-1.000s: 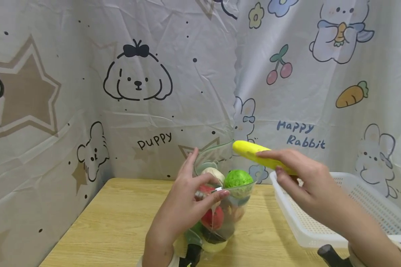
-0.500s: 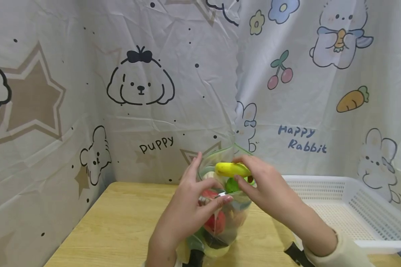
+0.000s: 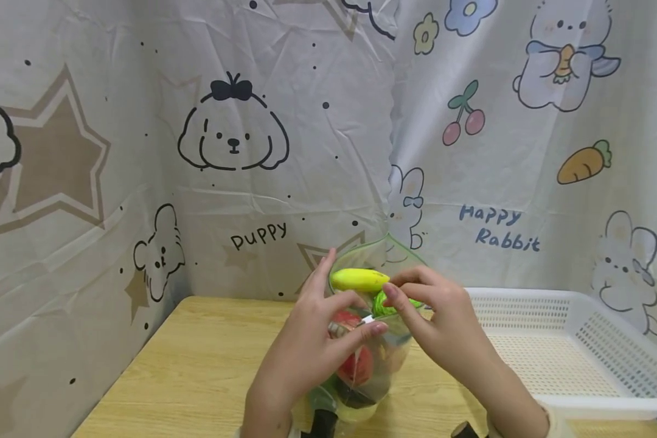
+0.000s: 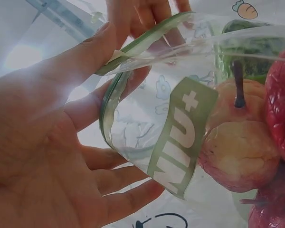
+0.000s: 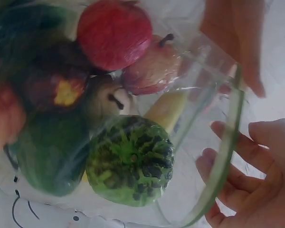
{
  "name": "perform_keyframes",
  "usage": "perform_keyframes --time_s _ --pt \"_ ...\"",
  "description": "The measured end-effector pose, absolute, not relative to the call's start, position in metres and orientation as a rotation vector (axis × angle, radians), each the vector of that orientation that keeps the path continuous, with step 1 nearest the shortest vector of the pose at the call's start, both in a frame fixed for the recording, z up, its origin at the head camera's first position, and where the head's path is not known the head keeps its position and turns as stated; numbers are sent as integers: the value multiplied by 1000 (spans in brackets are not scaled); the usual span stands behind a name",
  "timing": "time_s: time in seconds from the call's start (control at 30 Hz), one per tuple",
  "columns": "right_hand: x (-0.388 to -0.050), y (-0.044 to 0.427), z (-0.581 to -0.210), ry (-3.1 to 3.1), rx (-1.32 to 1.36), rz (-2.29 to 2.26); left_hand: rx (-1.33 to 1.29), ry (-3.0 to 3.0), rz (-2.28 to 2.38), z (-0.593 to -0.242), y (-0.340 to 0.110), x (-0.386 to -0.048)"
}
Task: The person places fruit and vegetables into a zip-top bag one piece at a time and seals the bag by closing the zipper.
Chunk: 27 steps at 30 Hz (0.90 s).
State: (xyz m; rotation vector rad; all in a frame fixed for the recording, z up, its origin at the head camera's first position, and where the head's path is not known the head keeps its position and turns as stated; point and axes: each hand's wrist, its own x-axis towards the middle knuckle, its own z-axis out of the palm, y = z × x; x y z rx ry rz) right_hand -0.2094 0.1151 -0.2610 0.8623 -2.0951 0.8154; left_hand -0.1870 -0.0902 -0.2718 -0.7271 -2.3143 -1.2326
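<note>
A clear zip bag [image 3: 380,347] with a green rim stands on the table, filled with fruit-like pieces. My left hand [image 3: 306,340] holds its mouth wide, thumb at the near rim and fingers spread along the left side. Inside the opening lies a yellow banana [image 3: 358,280], its right tip close to the fingertips of my right hand [image 3: 443,310]. In the right wrist view those fingers look relaxed, with nothing between them. Beneath the banana sits a green bumpy round piece [image 5: 130,161]. A red apple [image 5: 115,33] and a pale stemmed fruit [image 4: 240,137] press against the plastic.
A white perforated basket [image 3: 586,407] stands at the right of the wooden table [image 3: 186,365]. Behind the table hangs a printed curtain [image 3: 328,152]. Dark straps show near both wrists.
The right hand has brought the banana left and down from above the basket side into the bag's mouth, then loosened its grip. The left hand stays on the bag.
</note>
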Motion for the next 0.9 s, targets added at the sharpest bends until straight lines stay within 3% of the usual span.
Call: perform_keyframes --time_s 0.4,0.9 --pt "-185 127 -294 -2002 600 948 -758 -2341 -1291 -278 -85 -189" --pt "-206 147 -288 -2140 637 855 -481 -2386 -955 -263 -88 -170"
